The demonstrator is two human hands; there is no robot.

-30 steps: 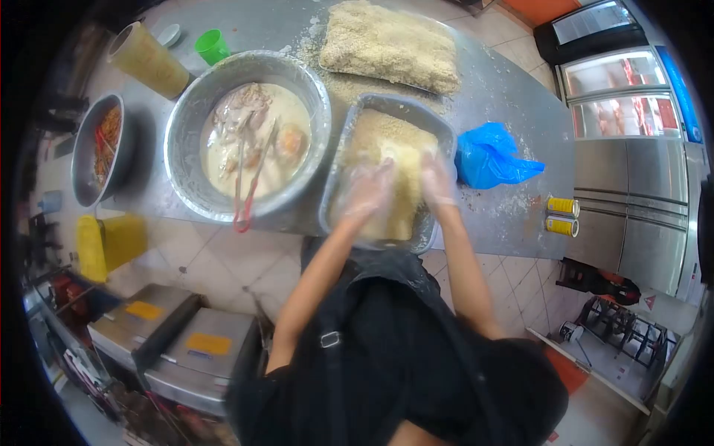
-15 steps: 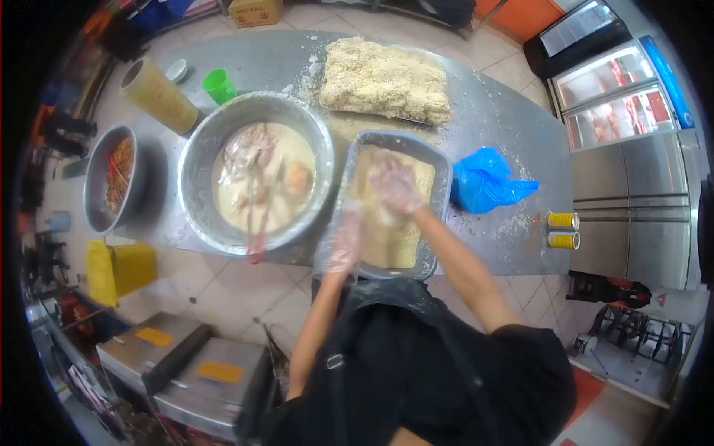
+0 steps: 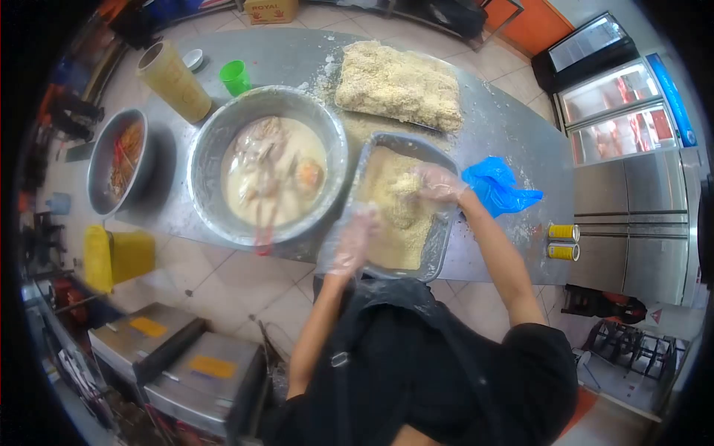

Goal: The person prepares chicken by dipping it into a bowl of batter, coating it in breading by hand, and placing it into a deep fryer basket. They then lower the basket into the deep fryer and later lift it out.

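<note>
A grey rectangular tub (image 3: 444,249) holds pale yellow breading crumbs (image 3: 401,249), with a crumb-covered lump (image 3: 404,192) among them. My right hand (image 3: 442,184), in a clear plastic glove, is at the tub's right side, its fingers reaching left beside the lump. My left hand (image 3: 355,241), also gloved, is at the tub's left edge; motion blurs its fingers, and I see nothing clearly held. Left of the tub stands a large metal bowl (image 3: 195,175) of milky batter with pale raw meat pieces (image 3: 264,145) and red-handled tongs (image 3: 263,238).
Behind the tub lies a tray heaped with crumb-coated pieces (image 3: 401,85). A blue plastic bag (image 3: 500,186) and two yellow cans (image 3: 563,242) are at the right. A smaller bowl (image 3: 99,167), a tall container (image 3: 175,82) and a green cup (image 3: 235,76) stand left on the steel table (image 3: 297,48).
My right hand has moved from the middle of the crumbs to the tub's right side, and the lump now shows. The left hand has shifted slightly up and right. The view has turned slightly.
</note>
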